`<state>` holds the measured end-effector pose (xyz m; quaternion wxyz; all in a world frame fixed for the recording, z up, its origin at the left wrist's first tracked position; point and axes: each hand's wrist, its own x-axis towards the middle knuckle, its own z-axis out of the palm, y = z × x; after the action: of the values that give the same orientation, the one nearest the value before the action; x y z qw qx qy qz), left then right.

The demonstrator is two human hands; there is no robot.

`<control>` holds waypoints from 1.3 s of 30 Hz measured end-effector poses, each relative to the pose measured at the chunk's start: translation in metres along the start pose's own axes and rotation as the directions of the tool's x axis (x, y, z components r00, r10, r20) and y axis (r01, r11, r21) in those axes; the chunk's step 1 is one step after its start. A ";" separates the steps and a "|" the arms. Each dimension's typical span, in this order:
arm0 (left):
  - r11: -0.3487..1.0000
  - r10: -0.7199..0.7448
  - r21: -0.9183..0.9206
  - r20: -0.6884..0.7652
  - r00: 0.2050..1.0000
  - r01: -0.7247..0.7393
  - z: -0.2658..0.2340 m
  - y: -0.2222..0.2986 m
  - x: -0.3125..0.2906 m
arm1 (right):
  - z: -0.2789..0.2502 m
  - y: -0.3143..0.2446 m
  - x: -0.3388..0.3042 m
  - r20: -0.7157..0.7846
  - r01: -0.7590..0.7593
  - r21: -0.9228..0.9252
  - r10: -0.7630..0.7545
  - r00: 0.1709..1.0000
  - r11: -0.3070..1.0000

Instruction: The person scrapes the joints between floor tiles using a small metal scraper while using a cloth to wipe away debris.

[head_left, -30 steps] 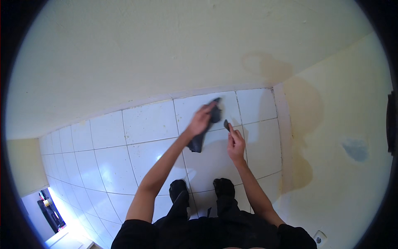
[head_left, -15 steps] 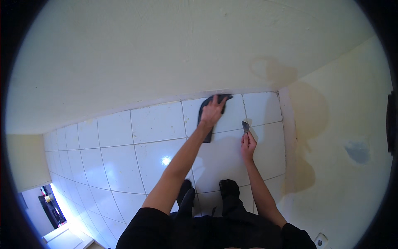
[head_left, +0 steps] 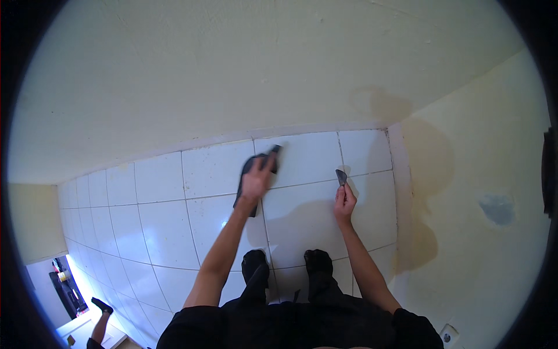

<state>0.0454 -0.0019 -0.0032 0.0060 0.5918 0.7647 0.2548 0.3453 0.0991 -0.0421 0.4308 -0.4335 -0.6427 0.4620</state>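
Note:
My left hand (head_left: 256, 181) presses a dark grey cloth (head_left: 239, 189) against the white floor tiles (head_left: 224, 163), short of the far wall. The fingers are a little smeared by motion, and the cloth sticks out around them. Off to the right, my right hand (head_left: 345, 202) grips a small scraper (head_left: 341, 175) with a dark, slanted blade pointing away from me. That blade is held above the tiles and its shadow falls beside it. The scraper's handle is hidden in my fingers.
The far wall (head_left: 244, 75) meets a stained right wall (head_left: 453, 203) in a corner, with dirt along the joint. My dark-clad feet (head_left: 318, 262) stand near. A socket (head_left: 449, 335) sits low right. At lower left, another person's leg (head_left: 100, 327) shows by a doorway.
My left hand has pulled the cloth leftward and toward me, away from the far wall's foot. My right hand has hardly moved. Another person's leg has come into view at lower left.

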 end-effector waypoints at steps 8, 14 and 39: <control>0.966 0.248 -0.008 0.302 0.920 -0.258 0.071 0.087 0.084 | -0.002 0.008 -0.004 -0.009 0.051 -0.156 -0.054 0.999 0.986; 0.959 0.162 0.170 0.329 0.930 -0.228 0.081 0.067 0.117 | -0.001 0.006 -0.004 -0.014 0.001 -0.165 -0.003 1.000 0.986; 0.949 0.311 -0.092 0.416 0.854 -0.301 0.051 0.092 0.098 | 0.005 -0.007 0.000 -0.069 0.087 -0.124 -0.096 0.993 0.988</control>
<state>0.1151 0.1226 0.0173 0.1389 0.7469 0.6379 0.1260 0.3395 0.0963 -0.0361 0.4484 -0.4459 -0.6720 0.3854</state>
